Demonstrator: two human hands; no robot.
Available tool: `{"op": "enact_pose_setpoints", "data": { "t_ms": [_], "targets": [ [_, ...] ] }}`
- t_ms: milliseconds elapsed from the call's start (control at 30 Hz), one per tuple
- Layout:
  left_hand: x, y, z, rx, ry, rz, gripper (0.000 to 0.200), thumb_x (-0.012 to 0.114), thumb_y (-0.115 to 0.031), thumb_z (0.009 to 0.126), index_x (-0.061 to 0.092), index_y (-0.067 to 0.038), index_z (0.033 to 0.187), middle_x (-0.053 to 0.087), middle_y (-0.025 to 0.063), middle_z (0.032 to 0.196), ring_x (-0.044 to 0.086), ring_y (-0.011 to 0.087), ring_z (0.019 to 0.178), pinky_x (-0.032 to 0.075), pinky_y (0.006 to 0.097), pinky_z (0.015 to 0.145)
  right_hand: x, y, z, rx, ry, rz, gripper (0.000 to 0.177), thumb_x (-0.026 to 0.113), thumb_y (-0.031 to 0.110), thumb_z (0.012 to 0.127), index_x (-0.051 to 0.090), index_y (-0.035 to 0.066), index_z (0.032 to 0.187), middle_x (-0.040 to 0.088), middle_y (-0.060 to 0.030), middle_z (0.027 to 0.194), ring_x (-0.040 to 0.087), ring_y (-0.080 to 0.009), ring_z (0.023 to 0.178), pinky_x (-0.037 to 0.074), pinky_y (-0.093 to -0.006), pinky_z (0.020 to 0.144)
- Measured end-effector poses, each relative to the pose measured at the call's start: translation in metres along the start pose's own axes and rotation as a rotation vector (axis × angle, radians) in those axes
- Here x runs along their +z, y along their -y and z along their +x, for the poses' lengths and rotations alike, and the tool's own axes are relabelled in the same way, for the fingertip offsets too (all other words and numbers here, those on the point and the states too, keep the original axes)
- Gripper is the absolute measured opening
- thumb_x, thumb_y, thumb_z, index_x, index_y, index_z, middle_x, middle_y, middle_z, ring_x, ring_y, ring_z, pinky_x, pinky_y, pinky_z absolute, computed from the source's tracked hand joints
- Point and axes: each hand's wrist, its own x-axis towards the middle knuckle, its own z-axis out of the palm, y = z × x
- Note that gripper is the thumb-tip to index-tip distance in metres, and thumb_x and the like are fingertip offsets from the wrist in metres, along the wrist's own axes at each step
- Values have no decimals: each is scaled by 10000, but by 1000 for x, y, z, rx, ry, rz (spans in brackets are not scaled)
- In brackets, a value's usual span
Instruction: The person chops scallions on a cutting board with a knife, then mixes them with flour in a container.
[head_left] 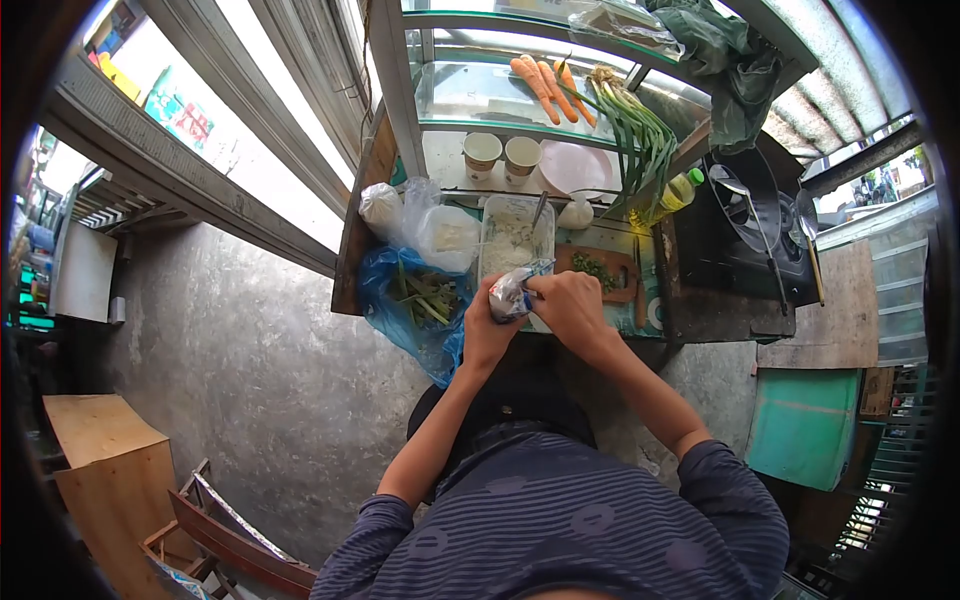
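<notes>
My left hand (487, 330) is wrapped round a small silvery packet (510, 297) with some print on it. At the packet's upper right edge, my right hand (573, 305) pinches it with closed fingers. Just beyond both hands is a clear rectangular tub (518, 225) of white, crumbly food, with a utensil handle sticking out of it. Right of the tub, chopped greens (597, 268) lie on a wooden cutting board (625, 277), partly hidden by my right hand. A knife (640, 300) is beside the board. What the packet contains cannot be seen.
A blue plastic bag (385, 290) of green trimmings hangs at the counter's left edge. Behind stand paper cups (482, 155) and a pink plate (577, 165). Carrots (537, 85) and spring onions (640, 125) lie on a glass shelf. An oil bottle (680, 190) and a wok (742, 200) are right.
</notes>
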Motion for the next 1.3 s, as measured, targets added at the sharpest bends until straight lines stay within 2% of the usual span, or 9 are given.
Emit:
{"op": "enact_pose_setpoints", "data": {
  "t_ms": [67,167,300,367,500,667,933,1133,1300],
  "targets": [
    [-1,-1,1,-11,-9,-12,584,770,-5,658,523,-75,1183,654,133,1028,652,273,959,501,342,822,4,0,3,7,15,-6,107,666,206,781,700,110,817,648,-142,677,651,-322,671,493,-428,626],
    [-2,2,1,-44,-3,-40,547,787,-43,714,516,-72,1188,667,85,1032,615,116,942,497,293,833,8,0,7,-2,13,5,117,669,217,782,702,112,823,643,-141,671,647,-324,659,492,-429,622],
    [-1,-2,4,-93,-17,-38,547,797,-83,719,515,-69,1187,670,97,1012,627,132,931,501,300,820,16,-9,13,-52,-60,62,145,677,249,789,716,119,840,638,-130,651,642,-319,640,488,-415,607],
    [1,-3,7,-98,-45,-53,536,795,-79,716,520,-68,1175,682,126,965,660,176,907,511,320,794,12,-11,15,-18,-102,169,174,683,285,799,732,127,856,641,-120,644,640,-306,628,483,-398,595],
    [2,18,16,-52,-96,-57,557,806,-119,724,510,-34,1188,685,126,964,649,153,899,509,308,789,-10,-20,25,89,-131,346,226,682,350,821,756,146,885,647,-104,637,636,-279,607,470,-369,575],
    [-20,38,18,-59,-185,-76,597,816,-146,722,502,7,1206,677,109,987,626,143,894,496,294,804,-34,-49,46,101,-126,225,251,679,371,824,755,140,884,656,-104,659,638,-287,626,476,-370,605],
    [-64,20,7,-70,-317,-70,519,811,-129,730,533,-22,1155,645,75,1028,598,144,932,470,277,833,-15,-68,65,6,-17,104,230,664,337,834,748,125,864,678,-117,741,660,-299,736,497,-416,708],
    [-74,22,-1,-178,-368,-141,509,809,-101,744,522,-28,1158,603,57,1073,574,141,961,456,269,857,5,-72,76,-8,150,-2,189,702,310,796,748,131,834,691,-99,762,668,-284,764,504,-412,700],
    [-69,18,1,-176,-390,-161,516,810,-91,743,519,-19,1164,605,62,1075,577,142,967,457,270,863,39,-80,78,-39,166,42,193,741,308,752,738,119,785,695,-89,752,675,-285,760,508,-410,661]
  ]
}}
